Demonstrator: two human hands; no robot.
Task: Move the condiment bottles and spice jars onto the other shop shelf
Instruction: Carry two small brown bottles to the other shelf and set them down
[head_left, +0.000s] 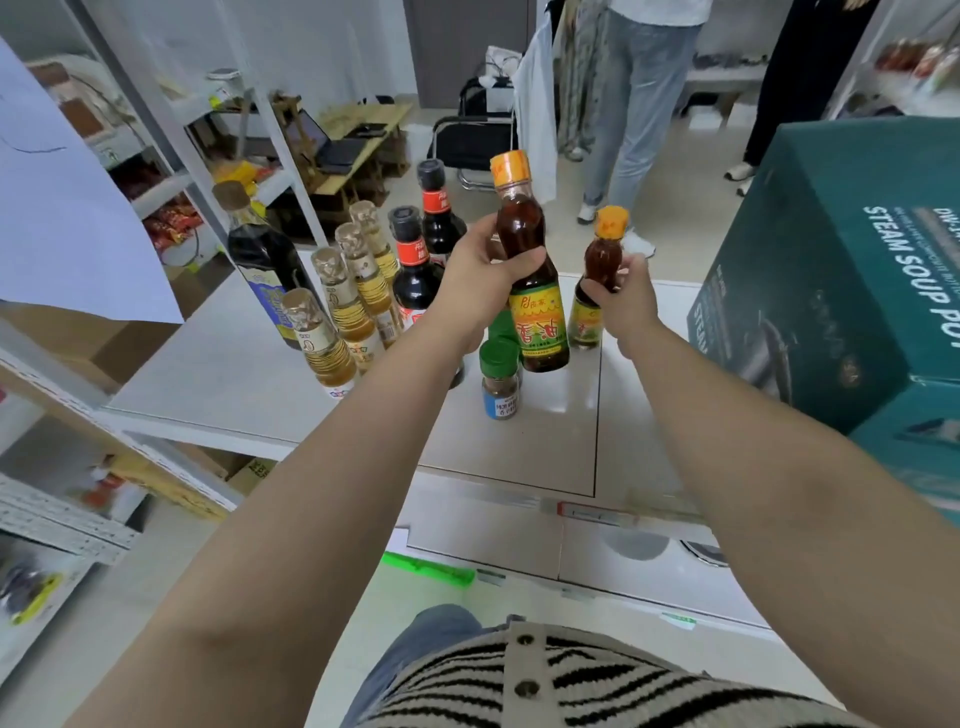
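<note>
The person stands at the white shelf (218, 374) with a bottle in each hand. The left hand (480, 283) wraps its fingers and thumb around the shoulder of the big oil bottle (532, 291), the one with the orange cap and yellow label. Whether its base rests on the shelf or hangs just above it, I cannot tell. The right hand (621, 299) pinches the small oil bottle (597, 291) around its neck, just right of the big one.

The risks all sit close to that big bottle. Right below it, toward the person, stands a spice jar (500, 382) with a green lid, and a second green lid shows behind the jar, almost touching the big bottle's label. If the big bottle swings or comes down without a look, I judge it clips those jars and tips them.

Left of the big bottle, the dark sauce bottles (415, 265) and a row of pale gold bottles (345, 306) crowd together; the left forearm crosses just beside them, so a careless pull back could knock one over and start a chain.

The small bottle is held high and narrow. Oil bottles can be slick, so that grip could slide, I think.

Right of the big bottle a green box (852, 270) closes in that side, leaving little room to swing.
</note>
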